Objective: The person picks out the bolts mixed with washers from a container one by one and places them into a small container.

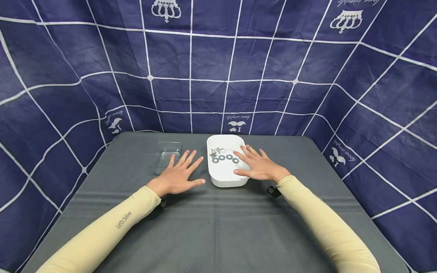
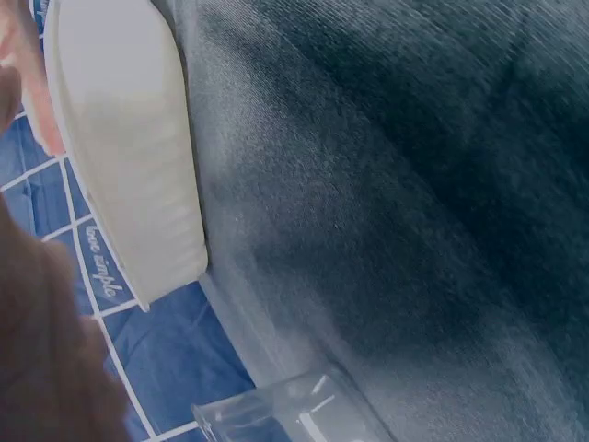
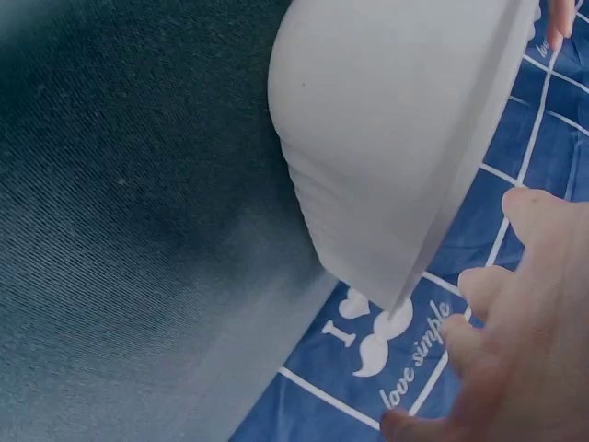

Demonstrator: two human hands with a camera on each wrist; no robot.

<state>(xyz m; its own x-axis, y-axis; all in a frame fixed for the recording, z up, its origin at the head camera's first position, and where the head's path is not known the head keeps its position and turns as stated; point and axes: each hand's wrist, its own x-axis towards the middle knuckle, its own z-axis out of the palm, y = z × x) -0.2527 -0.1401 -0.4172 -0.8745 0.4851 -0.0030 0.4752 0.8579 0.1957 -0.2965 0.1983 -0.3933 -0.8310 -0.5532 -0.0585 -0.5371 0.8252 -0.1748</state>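
Note:
A white rounded box [image 1: 227, 172] stands on the grey table. On its white top lie several grey washers [image 1: 229, 157] and a small cluster of silver screws [image 1: 214, 153]. My left hand [image 1: 177, 176] is spread with fingers straight, left of the box and close to a clear plastic tray [image 1: 169, 161]. Over the box's right side hovers my right hand [image 1: 257, 167], fingers spread, holding nothing; part of the top is hidden beneath it. In the right wrist view, the right hand's fingers [image 3: 488, 295] show beside the box wall [image 3: 386, 138], apart from it.
The grey cloth-covered table [image 1: 215, 227] runs back to a blue curtain [image 1: 208, 94] with white grid lines, which also encloses both sides. A dark strap piece [image 1: 273, 192] shows under the right wrist.

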